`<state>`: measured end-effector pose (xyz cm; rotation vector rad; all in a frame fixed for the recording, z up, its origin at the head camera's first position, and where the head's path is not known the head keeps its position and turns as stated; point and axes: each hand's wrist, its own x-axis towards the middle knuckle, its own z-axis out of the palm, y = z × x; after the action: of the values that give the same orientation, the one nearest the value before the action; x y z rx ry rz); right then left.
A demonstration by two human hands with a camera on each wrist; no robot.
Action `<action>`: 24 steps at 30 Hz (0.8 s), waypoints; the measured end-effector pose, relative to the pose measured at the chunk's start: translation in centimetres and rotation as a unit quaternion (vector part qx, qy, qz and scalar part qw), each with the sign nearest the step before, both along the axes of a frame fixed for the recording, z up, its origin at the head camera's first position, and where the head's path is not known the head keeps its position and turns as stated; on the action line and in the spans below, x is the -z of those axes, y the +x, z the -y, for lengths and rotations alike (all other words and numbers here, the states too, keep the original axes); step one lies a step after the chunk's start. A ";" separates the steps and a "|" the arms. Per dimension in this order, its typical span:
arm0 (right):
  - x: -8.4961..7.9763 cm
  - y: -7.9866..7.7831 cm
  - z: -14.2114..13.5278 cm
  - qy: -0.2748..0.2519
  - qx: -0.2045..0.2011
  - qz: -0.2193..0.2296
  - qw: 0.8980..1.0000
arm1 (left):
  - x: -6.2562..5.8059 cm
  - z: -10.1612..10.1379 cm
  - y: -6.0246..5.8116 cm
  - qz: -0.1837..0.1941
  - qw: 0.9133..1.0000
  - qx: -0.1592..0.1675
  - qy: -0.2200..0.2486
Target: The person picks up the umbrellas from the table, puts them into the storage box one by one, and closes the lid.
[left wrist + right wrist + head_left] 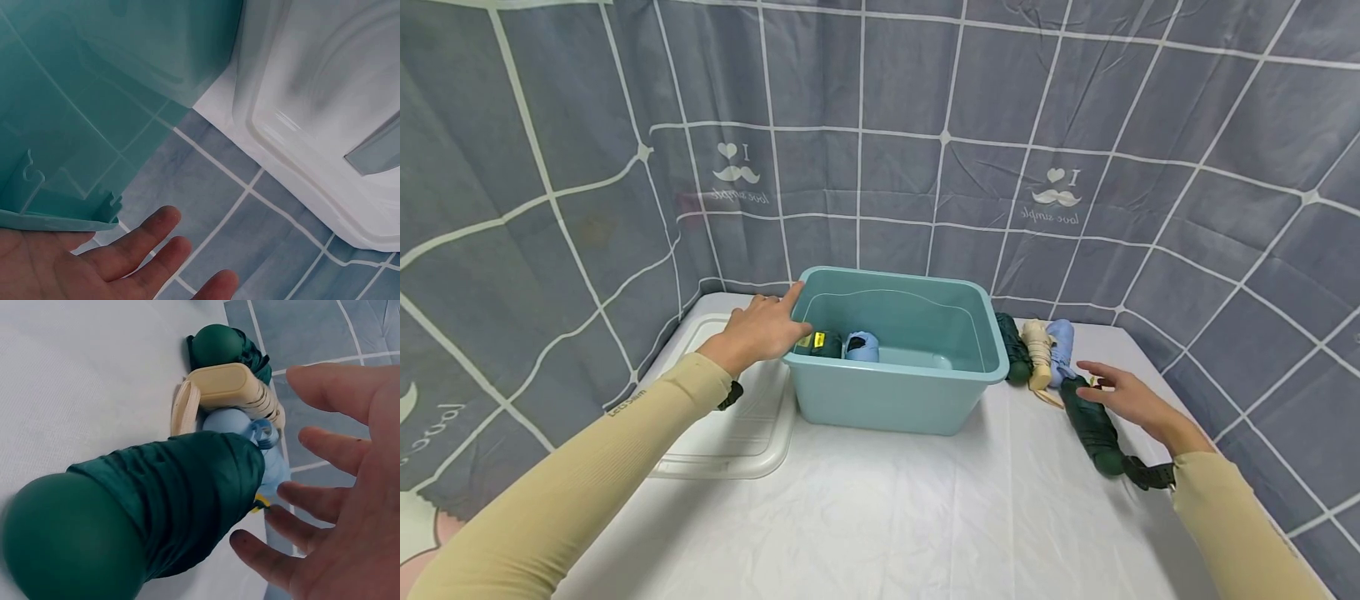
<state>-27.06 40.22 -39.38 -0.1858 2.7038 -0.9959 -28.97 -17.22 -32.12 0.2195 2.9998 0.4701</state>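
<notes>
A teal plastic bin [925,392] stands mid-table. Inside it lie a dark green folded umbrella [818,342] and a light blue one [862,346]. My left hand [763,329] rests open on the bin's left rim [59,215], fingers straight. To the right of the bin lie several folded umbrellas: dark green [1015,348], cream [1037,354], light blue [1062,348], and a nearer dark green one [1093,425]. My right hand [1123,396] hovers open just over the near dark green umbrella [156,500], fingers spread, holding nothing.
A clear white lid [737,417] lies flat left of the bin, also seen as the lid [325,125] in the left wrist view. A white cloth [887,517] covers the table. A grey grid-patterned curtain [880,150] encloses the back and sides.
</notes>
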 end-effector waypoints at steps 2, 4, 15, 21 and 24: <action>0.1 0.1 -0.1 0.002 -0.003 0.004 1.000 | 0.0 0.0 0.0 0.000 1.000 0.000 0.000; 0.3 0.2 -0.1 0.004 -0.006 0.009 1.000 | 0.0 0.1 0.0 -0.002 1.000 0.001 -0.001; 1.2 0.3 -0.3 -0.002 -0.014 0.043 0.999 | 0.0 0.0 0.0 0.000 1.000 0.001 -0.002; 1.8 0.1 -0.5 -0.004 -0.016 0.042 0.999 | -0.1 0.0 0.1 -0.003 1.000 0.000 -0.001; 2.1 0.1 -0.5 -0.001 -0.018 0.040 0.999 | -0.1 0.0 0.1 -0.003 1.000 -0.001 0.000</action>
<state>-27.00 40.73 -41.47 -0.1906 2.6182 -0.9754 -28.83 -17.18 -32.03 0.2180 3.0059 0.4714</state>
